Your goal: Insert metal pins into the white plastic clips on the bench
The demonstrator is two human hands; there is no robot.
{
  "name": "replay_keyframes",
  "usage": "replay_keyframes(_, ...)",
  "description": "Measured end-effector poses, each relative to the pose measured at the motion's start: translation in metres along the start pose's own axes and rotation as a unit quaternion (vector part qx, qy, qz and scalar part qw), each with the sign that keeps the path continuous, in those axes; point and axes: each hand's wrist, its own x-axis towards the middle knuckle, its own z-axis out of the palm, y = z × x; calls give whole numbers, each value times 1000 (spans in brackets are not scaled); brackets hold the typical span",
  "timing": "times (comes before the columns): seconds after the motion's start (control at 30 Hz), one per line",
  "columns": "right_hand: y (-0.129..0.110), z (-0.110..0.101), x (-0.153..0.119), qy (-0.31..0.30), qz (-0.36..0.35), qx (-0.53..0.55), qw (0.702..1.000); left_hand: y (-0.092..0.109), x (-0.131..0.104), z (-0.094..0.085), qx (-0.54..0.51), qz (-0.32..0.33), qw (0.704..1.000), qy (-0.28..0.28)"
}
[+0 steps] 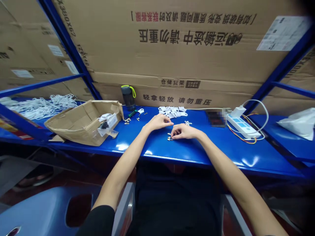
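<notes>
My left hand is over the middle of the blue table, its fingers bent and drawn together at the tips. Whatever they pinch is too small to make out. Close beside it, my right hand rests low with thumb and fingertips closed at the tabletop. Its tips meet small brass-and-white parts, but what lies between them is hidden. Behind my hands is a pile of white plastic pieces. Smaller white bits are scattered just behind my right hand.
An open cardboard box with packets stands left. Nearby are a dark bottle, a green-handled screwdriver and small brass parts. White cords lie far left. A power strip with cables and a dark phone-like object sit right.
</notes>
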Motion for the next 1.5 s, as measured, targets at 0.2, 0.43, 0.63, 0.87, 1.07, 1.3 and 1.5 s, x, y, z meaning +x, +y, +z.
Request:
replay_keyframes(0.2, -1, 0, 0, 14, 8, -33, 999, -1, -1, -7, -50, -2, 996, -78)
replay_keyframes(0.43, -4, 0, -1, 10, 15, -42, 999, -7, 0, -4, -27, -15, 999, -34)
replay_keyframes(0.63, -4, -1, -3, 11, 23, -40, 999, -10, 1, -2, -8, -10, 999, -35)
replay_keyframes(0.87, 6, -1, 0, 55, 40, -37, 997, -12, 2, 0, -30, -15, 999, -42)
replay_keyframes(1.07, 8, 3, 4, 62, 49, -73, 994, -11, 0, -3, -99, -45, 987, -120)
replay_keyframes(1.3, 7, 6, 7, 74, 62, -92, 991, -12, -1, -6, -117, -61, 981, -140)
replay_keyframes(1.5, 0, 6, 6, 66, 74, -86, 991, -15, -1, -9, -116, -66, 979, -152)
